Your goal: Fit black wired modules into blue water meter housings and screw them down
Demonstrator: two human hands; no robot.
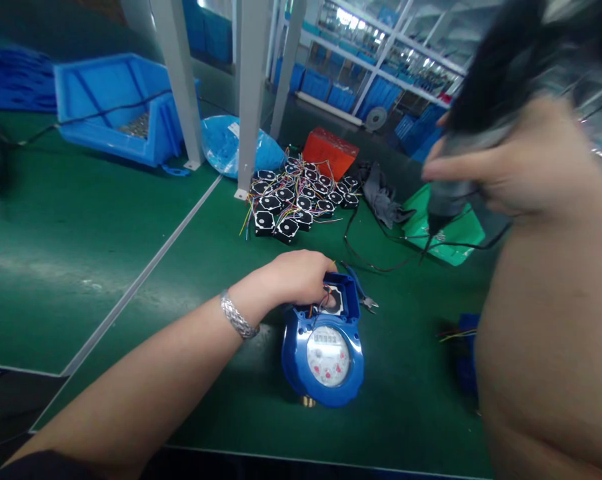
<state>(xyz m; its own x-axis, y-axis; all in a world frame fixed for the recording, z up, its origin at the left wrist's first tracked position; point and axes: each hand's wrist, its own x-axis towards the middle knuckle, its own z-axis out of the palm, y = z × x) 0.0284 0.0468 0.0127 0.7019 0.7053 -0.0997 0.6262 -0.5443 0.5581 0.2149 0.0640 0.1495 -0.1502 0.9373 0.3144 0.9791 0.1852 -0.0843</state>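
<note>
A blue water meter with a round white dial lies on the green table mat. My left hand rests on its open top compartment, fingers curled, a fingertip pressing a small white and black part with coloured wires. A silver bracelet is on that wrist. My right hand is raised at the upper right, closed round a black and grey power screwdriver whose tip points down above the mat.
A pile of black modules with coloured wires lies behind the meter. An orange box, a grey glove, a green bag, cutters, a blue bin and grey posts surround it.
</note>
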